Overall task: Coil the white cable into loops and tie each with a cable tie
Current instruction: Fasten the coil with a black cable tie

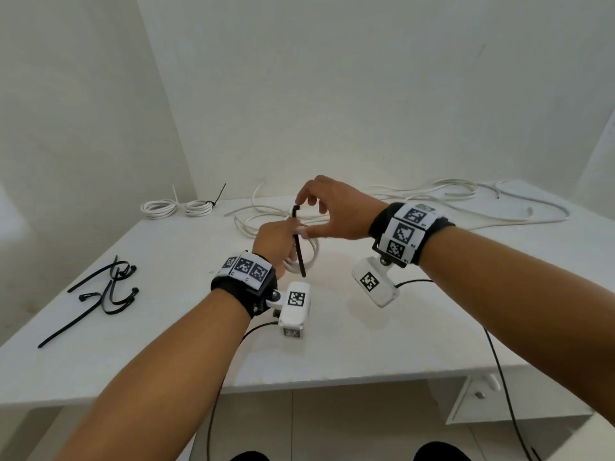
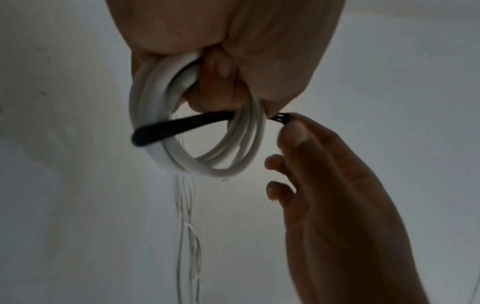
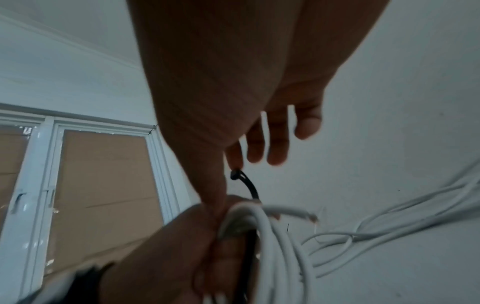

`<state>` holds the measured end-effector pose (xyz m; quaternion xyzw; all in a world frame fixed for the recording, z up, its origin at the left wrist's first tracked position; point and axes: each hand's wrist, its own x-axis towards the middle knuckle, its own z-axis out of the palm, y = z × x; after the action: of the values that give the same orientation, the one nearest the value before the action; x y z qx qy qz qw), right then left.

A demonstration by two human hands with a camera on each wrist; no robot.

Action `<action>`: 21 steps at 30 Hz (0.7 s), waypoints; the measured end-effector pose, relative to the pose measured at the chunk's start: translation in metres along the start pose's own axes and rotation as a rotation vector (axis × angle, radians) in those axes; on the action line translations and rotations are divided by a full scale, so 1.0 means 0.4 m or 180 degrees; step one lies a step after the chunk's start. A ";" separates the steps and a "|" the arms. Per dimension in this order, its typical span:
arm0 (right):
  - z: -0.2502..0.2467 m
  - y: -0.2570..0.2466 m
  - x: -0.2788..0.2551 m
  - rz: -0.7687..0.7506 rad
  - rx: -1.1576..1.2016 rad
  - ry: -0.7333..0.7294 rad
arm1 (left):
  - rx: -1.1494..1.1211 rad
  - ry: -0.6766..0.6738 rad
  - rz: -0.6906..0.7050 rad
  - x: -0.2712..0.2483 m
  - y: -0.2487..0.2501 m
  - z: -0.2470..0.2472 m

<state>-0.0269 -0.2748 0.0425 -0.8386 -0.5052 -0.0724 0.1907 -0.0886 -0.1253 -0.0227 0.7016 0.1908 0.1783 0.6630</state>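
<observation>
My left hand (image 1: 278, 239) grips a small coil of white cable (image 1: 311, 257) above the white table (image 1: 366, 344). A black cable tie (image 1: 299, 251) passes through the coil (image 2: 146, 115), its tail (image 2: 166, 132) pointing towards me. My right hand (image 1: 307, 211) pinches the tie's head (image 1: 296, 208) between thumb and index finger just above the coil. In the left wrist view the right fingertips (image 2: 293, 131) meet the tie head (image 2: 281, 118) at the coil's rim. In the right wrist view the tie (image 3: 250, 186) curves up from the coil (image 3: 280, 246) to the index fingertip.
Two finished coils (image 1: 158, 208) (image 1: 198, 207) lie at the back left, each with a tie. Several spare black ties (image 1: 109, 291) lie at the left. Loose white cable (image 1: 466, 201) sprawls across the back right. Walls stand close behind and to the left.
</observation>
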 end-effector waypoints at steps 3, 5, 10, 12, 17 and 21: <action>0.037 -0.009 -0.017 -0.0425 -0.0364 -0.0206 | -0.0344 0.0276 -0.0200 0.014 0.021 -0.012; 0.062 -0.013 -0.019 -0.0540 -0.0794 -0.0279 | -0.0516 0.0279 -0.0230 0.014 0.028 -0.012; 0.093 -0.013 -0.017 -0.0822 -0.0752 0.0268 | -0.0652 0.0260 -0.0384 0.025 0.026 -0.011; 0.108 -0.012 -0.018 -0.1100 -0.0587 0.0447 | -0.0662 0.0256 -0.0398 0.032 0.017 -0.019; 0.098 0.001 -0.014 -0.0656 0.0348 0.0887 | -0.0537 0.0194 -0.0383 0.029 -0.015 -0.026; 0.115 0.011 -0.012 -0.0375 0.0752 0.0975 | -0.0535 0.0205 -0.0282 0.040 -0.015 -0.028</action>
<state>-0.0284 -0.2625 -0.0021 -0.7585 -0.5235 -0.1504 0.3578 -0.0806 -0.1072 -0.0283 0.6282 0.2272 0.1867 0.7203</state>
